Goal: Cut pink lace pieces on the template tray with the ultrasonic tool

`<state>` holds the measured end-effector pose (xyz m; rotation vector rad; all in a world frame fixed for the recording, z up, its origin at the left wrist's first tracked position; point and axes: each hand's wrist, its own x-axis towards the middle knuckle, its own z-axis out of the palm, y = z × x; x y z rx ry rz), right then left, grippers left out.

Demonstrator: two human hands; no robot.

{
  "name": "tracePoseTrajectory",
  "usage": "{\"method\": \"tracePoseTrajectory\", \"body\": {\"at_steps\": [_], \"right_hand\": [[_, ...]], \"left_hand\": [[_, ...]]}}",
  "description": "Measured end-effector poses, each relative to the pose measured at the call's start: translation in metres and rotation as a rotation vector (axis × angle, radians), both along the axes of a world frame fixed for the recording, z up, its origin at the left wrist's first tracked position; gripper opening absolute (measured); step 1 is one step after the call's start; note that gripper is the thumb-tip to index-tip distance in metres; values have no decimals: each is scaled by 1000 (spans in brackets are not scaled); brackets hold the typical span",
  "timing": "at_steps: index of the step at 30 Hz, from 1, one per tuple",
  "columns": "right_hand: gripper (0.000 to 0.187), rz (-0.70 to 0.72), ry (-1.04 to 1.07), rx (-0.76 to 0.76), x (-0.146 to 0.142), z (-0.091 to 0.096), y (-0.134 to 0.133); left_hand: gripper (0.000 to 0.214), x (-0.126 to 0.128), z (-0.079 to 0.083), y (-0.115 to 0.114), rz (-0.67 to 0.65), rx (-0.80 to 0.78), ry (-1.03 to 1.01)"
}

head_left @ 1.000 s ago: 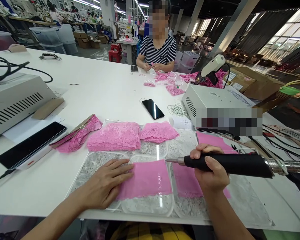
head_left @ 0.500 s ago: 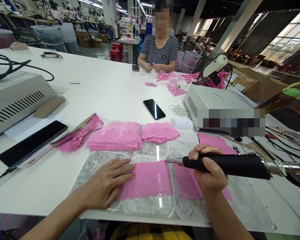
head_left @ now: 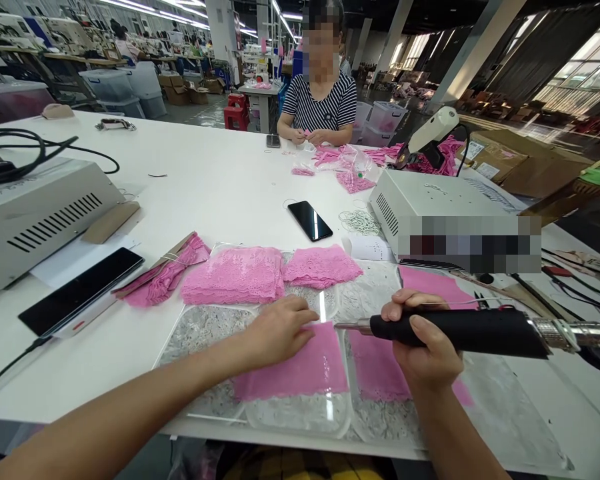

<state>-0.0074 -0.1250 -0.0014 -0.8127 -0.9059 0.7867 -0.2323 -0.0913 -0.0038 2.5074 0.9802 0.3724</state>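
Note:
My right hand [head_left: 427,343] is wrapped round a black-handled tool [head_left: 485,330] with a thin metal tip. That tip points left, at the upper right corner of a flat pink fabric piece [head_left: 295,373] with a scalloped lower edge. Over the upper part of this piece lies my left hand [head_left: 280,333], fingers stretched and slightly bent toward the tip; nothing shows in them. A second pink piece [head_left: 377,367] lies to the right, partly hidden by my right hand. Both rest on a clear plastic-covered marbled board [head_left: 500,407].
Behind the board's middle are a pink lace stack [head_left: 235,273] and a smaller stack [head_left: 323,263]. A phone [head_left: 310,220], rubber bands [head_left: 360,222] and a grey box [head_left: 440,200] stand beyond. Another phone [head_left: 83,290] and box [head_left: 45,213] are left. A person [head_left: 320,107] sits opposite, handling pink material.
My left hand has moved right and away from me, from the fabric's left edge to its upper part. My right hand keeps the tool at the corner. The view has shifted slightly.

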Motion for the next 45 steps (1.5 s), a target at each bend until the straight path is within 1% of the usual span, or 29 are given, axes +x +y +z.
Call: {"method": "tracePoseTrajectory", "body": {"at_steps": [3, 6, 10, 15, 20, 22, 24, 25, 29, 34, 38, 45], "right_hand": [[11, 0, 4, 21, 2, -1, -1], [12, 11, 11, 25, 3, 0, -2], [12, 56, 42, 23, 3, 1, -3], [12, 80, 49, 46, 1, 0, -2], [12, 77, 44, 58, 0, -2, 0], [11, 72, 50, 57, 0, -1, 0], [11, 74, 55, 57, 0, -1, -1], [11, 80, 54, 58, 0, 0, -1], [12, 86, 33, 65, 0, -2, 0], [10, 37, 37, 55, 1, -4, 1], [10, 29, 43, 50, 1, -3, 1], [11, 9, 47, 70, -1, -2, 1]], "left_hand": [[23, 27, -5, 14, -9, -76, 1], [19, 36, -12, 18, -13, -90, -19], [10, 35, -19, 16, -2, -98, -68], [7, 34, -23, 15, 17, -87, -141], [13, 31, -28, 15, 52, -68, -217], [10, 28, -30, 15, 41, -64, -238], [3, 26, -31, 15, 7, -58, -254], [3, 25, -31, 14, -12, -53, -260], [10, 23, -30, 12, -67, -22, -273], [21, 22, -30, 11, -117, 101, -250], [25, 22, -30, 10, -121, 168, -232], [27, 22, -28, 8, -122, 191, -183]]}}
